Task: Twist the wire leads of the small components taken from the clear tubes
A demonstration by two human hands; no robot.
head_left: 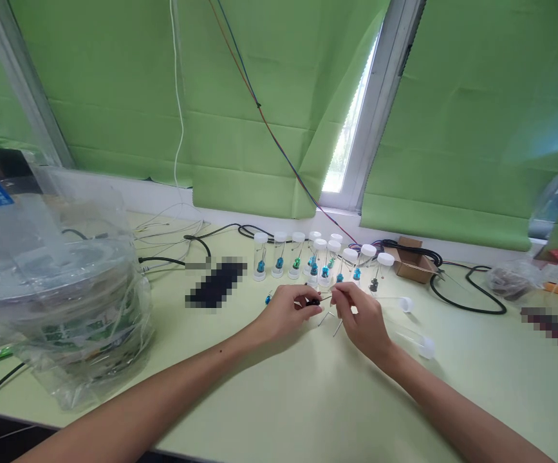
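Observation:
My left hand pinches a small dark part over the table. Thumb and fingers of my right hand are closed on a thin metal rod, whose tip reaches to the dark part. Below the hands, thin bent metal pieces lie on the tabletop. A small blue part rests just left of my left hand. Behind both hands stand several clear tubes with white caps, holding blue, green or dark parts and thin rods. Two clear tubes lie on their sides right of my right hand.
A large plastic-wrapped spool takes up the left of the table. Black cables and a small cardboard box lie at the back right. Green blinds hang behind the table. A blurred dark object lies left of the tubes.

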